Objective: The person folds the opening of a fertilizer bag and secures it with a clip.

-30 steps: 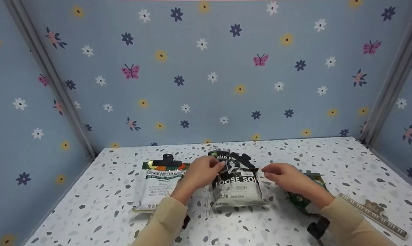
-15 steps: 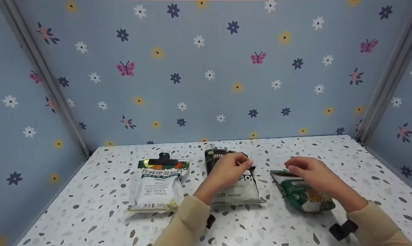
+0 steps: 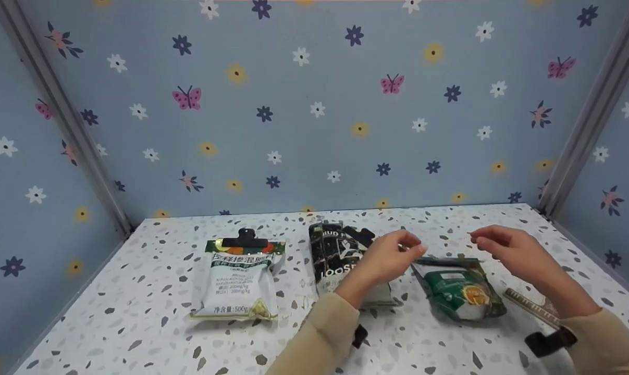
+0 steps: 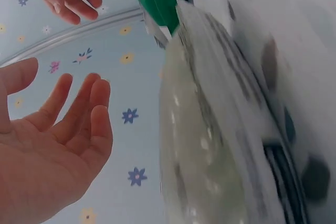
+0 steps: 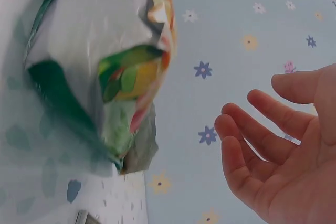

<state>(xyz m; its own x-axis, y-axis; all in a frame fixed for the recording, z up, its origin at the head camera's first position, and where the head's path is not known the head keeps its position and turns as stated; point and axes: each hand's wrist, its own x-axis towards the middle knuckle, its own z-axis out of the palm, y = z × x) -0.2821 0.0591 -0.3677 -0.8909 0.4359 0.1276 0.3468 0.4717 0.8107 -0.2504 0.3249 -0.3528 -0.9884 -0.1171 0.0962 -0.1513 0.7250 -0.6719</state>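
My left hand (image 3: 390,258) hovers between the black-and-white loose-soil bag (image 3: 329,250) and the green bag (image 3: 452,289), its fingers loosely bent around nothing. My right hand (image 3: 517,255) hangs above and right of the green bag, also with nothing in it. Both palms face each other; in the left wrist view the left fingers (image 4: 100,129) curve gently apart from the thumb. The right wrist view has the right fingers (image 5: 236,156) just as relaxed, beside the green bag's side (image 5: 68,98). A black clip (image 3: 364,235) sits on the soil bag's top corner, partly hidden by my left hand.
At the left lies a white fertilizer bag (image 3: 241,286) with a black clip (image 3: 246,239) on its top edge. A wooden ruler (image 3: 530,307) with a shaped edge lies right of the green bag. Behind the speckled table (image 3: 152,291) rises a flowered wall (image 3: 314,156).
Both hands have moved right, the left from over the soil bag toward the green bag, the right past the green bag's top. The bags stay where they were; the view has shifted slightly.
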